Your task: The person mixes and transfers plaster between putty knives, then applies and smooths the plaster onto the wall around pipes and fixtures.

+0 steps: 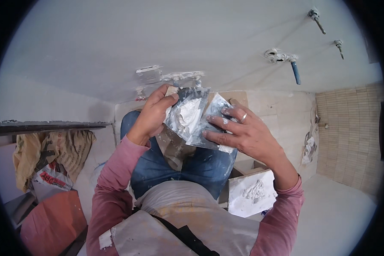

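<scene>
In the head view my left hand (155, 113) grips a metal putty blade (185, 96) by its left edge, with a lump of white paste (187, 115) spread on its face. My right hand (243, 134) holds a second flat metal blade (212, 130), smeared with white, its fingers over the top face and a ring on one finger. The two blades are close together, angled toward each other above my lap. Their undersides are hidden.
Ahead is a white wall (217, 30) with pipe stubs (295, 70) and a plastered fitting (179, 76). Crumpled sacks (55, 153) and an orange board (51, 217) lie at left. A white board with paste (239, 200) is at lower right, a tiled surface (345, 136) far right.
</scene>
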`<state>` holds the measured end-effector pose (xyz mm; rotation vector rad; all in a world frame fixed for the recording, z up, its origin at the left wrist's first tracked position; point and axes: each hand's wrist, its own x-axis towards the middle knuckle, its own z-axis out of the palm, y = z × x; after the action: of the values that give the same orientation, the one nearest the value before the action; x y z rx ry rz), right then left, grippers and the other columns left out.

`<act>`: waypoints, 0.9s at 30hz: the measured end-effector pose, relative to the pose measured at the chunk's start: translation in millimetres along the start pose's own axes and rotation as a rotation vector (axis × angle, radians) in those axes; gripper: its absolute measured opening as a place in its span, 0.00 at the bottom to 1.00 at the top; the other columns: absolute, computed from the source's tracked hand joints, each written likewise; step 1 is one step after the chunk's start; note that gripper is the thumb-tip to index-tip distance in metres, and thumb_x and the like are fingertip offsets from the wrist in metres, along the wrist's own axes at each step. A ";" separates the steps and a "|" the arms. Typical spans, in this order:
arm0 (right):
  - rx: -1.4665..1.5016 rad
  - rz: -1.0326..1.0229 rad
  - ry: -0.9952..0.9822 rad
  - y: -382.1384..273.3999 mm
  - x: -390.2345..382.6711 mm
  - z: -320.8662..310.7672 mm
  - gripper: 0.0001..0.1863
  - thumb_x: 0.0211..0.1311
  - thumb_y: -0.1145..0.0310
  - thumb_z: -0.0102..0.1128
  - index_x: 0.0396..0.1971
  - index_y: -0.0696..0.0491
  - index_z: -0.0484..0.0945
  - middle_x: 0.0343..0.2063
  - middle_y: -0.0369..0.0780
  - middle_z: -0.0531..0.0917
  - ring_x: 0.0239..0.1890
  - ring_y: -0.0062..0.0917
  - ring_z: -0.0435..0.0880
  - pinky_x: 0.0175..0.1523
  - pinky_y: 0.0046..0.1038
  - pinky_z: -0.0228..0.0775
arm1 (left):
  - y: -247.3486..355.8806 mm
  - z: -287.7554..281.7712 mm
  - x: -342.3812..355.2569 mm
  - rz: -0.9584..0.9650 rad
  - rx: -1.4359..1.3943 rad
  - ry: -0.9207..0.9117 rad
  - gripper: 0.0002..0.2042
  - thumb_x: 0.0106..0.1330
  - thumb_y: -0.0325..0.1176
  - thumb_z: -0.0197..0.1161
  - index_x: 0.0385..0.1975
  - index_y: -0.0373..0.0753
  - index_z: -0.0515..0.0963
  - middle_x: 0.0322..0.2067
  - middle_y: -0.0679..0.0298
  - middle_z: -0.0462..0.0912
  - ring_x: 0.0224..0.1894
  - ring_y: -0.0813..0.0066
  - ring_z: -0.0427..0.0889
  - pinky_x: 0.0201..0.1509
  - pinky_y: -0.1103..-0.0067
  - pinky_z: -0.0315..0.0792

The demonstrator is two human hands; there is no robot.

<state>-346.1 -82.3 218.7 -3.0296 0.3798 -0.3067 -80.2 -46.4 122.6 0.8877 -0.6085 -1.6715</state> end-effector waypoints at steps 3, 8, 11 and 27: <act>-0.061 0.009 -0.102 -2.0 3.6 -9.2 0.21 0.54 0.66 0.58 0.49 0.34 0.80 0.53 0.29 0.77 0.51 0.29 0.75 0.59 0.33 0.69 | -2.7 -8.4 -0.3 0.071 0.080 0.072 0.15 0.71 0.26 0.51 0.56 0.33 0.69 0.46 0.61 0.80 0.47 0.76 0.81 0.51 0.78 0.76; -0.035 0.012 0.000 -4.2 19.9 -20.5 0.22 0.51 0.66 0.59 0.49 0.32 0.82 0.51 0.28 0.78 0.48 0.28 0.75 0.54 0.32 0.74 | 8.4 7.7 -3.2 -0.074 0.135 -0.135 0.10 0.70 0.29 0.54 0.48 0.35 0.72 0.41 0.65 0.79 0.44 0.80 0.77 0.50 0.80 0.72; 0.010 -0.019 -0.045 -6.2 16.2 -14.9 0.21 0.53 0.66 0.57 0.49 0.35 0.81 0.51 0.28 0.78 0.48 0.27 0.75 0.58 0.31 0.70 | 12.7 10.9 -8.2 -0.036 0.078 -0.084 0.10 0.70 0.29 0.54 0.48 0.34 0.72 0.41 0.66 0.78 0.44 0.80 0.77 0.50 0.80 0.72; 1.730 0.601 1.129 46.5 -151.7 145.0 0.18 0.70 0.71 0.52 0.58 0.57 0.73 0.49 0.42 0.82 0.54 0.34 0.81 0.59 0.35 0.69 | 164.8 37.5 -12.3 0.166 0.536 -0.193 0.11 0.68 0.33 0.56 0.44 0.32 0.71 0.36 0.64 0.79 0.38 0.82 0.79 0.43 0.84 0.73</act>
<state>-471.4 -82.3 44.0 -0.8217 0.5547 -1.3041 -13.9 -81.3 274.6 1.0211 -1.2675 -1.4729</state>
